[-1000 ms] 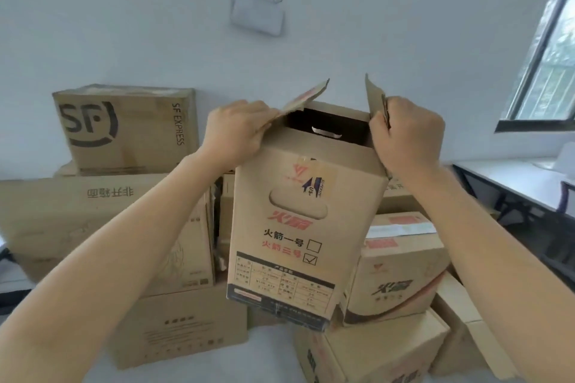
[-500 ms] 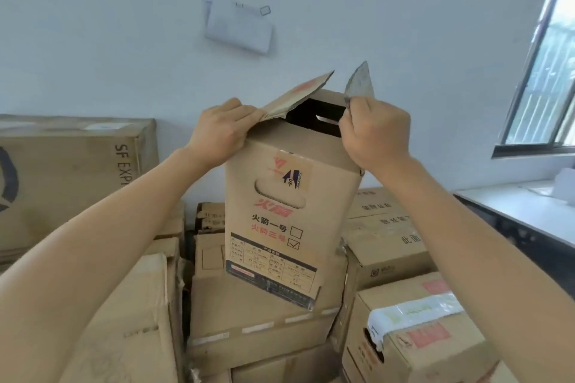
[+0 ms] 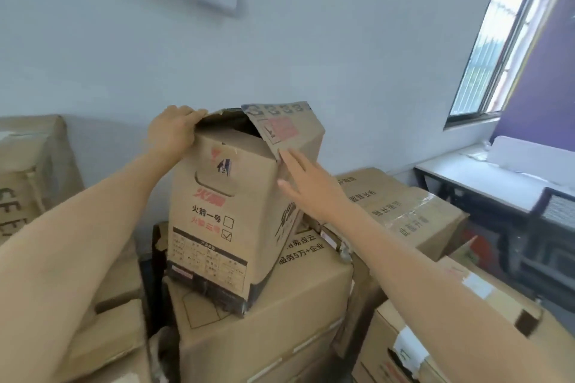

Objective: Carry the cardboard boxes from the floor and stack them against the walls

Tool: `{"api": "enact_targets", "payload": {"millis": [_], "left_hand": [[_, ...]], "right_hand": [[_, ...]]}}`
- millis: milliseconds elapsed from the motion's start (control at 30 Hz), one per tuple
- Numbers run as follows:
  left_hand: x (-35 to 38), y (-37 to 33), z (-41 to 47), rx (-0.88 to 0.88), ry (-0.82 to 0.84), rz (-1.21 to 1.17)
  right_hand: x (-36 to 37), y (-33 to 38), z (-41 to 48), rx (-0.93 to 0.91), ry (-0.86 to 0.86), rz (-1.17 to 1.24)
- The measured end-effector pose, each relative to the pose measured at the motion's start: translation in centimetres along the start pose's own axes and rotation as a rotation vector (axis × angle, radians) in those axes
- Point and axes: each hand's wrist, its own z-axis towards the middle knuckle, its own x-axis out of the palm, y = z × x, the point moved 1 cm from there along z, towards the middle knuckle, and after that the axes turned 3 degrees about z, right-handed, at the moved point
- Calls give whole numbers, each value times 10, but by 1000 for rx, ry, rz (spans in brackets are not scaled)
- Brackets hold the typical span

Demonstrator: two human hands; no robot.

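Note:
A tall cardboard box [image 3: 224,227] with red lettering and a checkbox label stands on top of a wider box [image 3: 298,305] in the stack by the white wall. Its top flaps are loose, and the right flap hangs folded down over the side. My left hand [image 3: 172,130] grips the box's upper left edge and flap. My right hand [image 3: 306,183] lies with straight fingers against the box's right side, just under the hanging flap.
More cardboard boxes surround the stack: a large one at the left [image 3: 28,171], a taped one behind on the right [image 3: 401,211], another at the lower right [image 3: 435,336]. A white desk [image 3: 485,177] stands under the window [image 3: 504,40].
The tall box came down from mid-air onto the wider box. My right hand let go of the right flap, which dropped down, and now lies flat on the box's side.

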Motion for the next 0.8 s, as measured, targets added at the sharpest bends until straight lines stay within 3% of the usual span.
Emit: {"api": "enact_targets", "payload": {"millis": [133, 233, 333, 433, 600, 700, 800], "left_hand": [[-2, 23, -13, -291, 193, -186], [-4, 0, -45, -569, 307, -463], [7, -38, -93, -695, 492, -448], [20, -58, -121, -710, 580, -580], [40, -68, -134, -555, 619, -633], [58, -68, -129, -446, 644, -650], [75, -35, -110, -555, 541, -666]], "right_hand": [[47, -18, 0, 77, 202, 47], [70, -4, 13, 123, 156, 176], [86, 6, 21, 140, 130, 283], [97, 1, 20, 159, 125, 354], [102, -12, 11, 177, 138, 397], [104, -17, 3, 148, 220, 269], [113, -1, 9, -40, 338, 29]]}}
